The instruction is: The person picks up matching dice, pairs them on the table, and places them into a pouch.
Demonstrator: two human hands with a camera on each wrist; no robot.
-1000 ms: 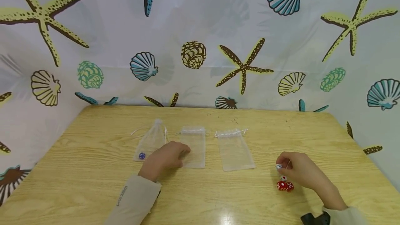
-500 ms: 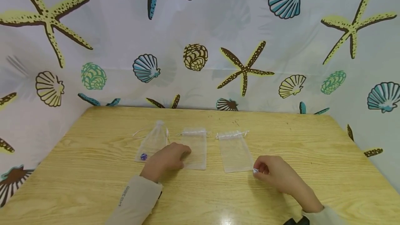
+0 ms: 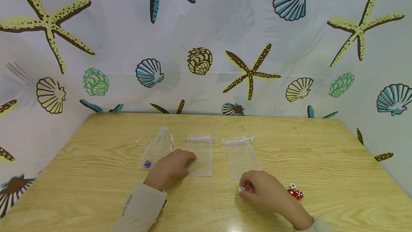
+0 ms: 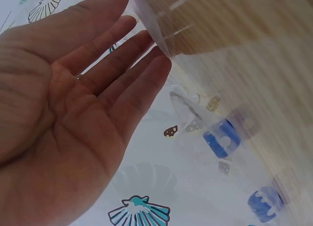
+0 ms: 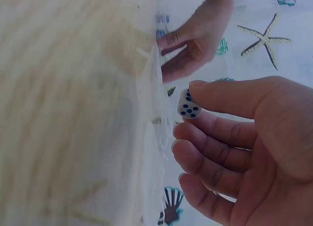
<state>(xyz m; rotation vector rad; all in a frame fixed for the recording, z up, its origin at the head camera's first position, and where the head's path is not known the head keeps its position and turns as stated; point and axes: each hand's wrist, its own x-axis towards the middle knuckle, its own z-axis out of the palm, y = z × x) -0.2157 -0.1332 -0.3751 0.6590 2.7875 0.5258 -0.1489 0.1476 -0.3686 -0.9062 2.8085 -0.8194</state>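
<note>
My right hand [image 3: 267, 192] pinches a white die with blue dots [image 5: 189, 106] between thumb and index finger, just in front of the right-hand sheer drawstring bag [image 3: 241, 158]. Relaxed, slightly bent fingers of my left hand [image 3: 170, 167] rest at the flat middle bag [image 3: 201, 162]; they hold nothing visible. Further left lies a third bag [image 3: 158, 151], drawn together at its top, with a blue die [image 3: 147, 164] in it. Two blue dice [image 4: 221, 139] show through the mesh in the left wrist view.
Right of my right hand, a white die with a red dot [image 3: 292, 186] lies beside two red dice [image 3: 299, 194]. A white sheet with printed shells and starfish [image 3: 206, 92] hangs along the back and sides of the wooden table [image 3: 96, 142].
My right hand has picked up the white die from the group at the right and carried it left, to in front of the right-hand bag. My left hand has stayed put.
</note>
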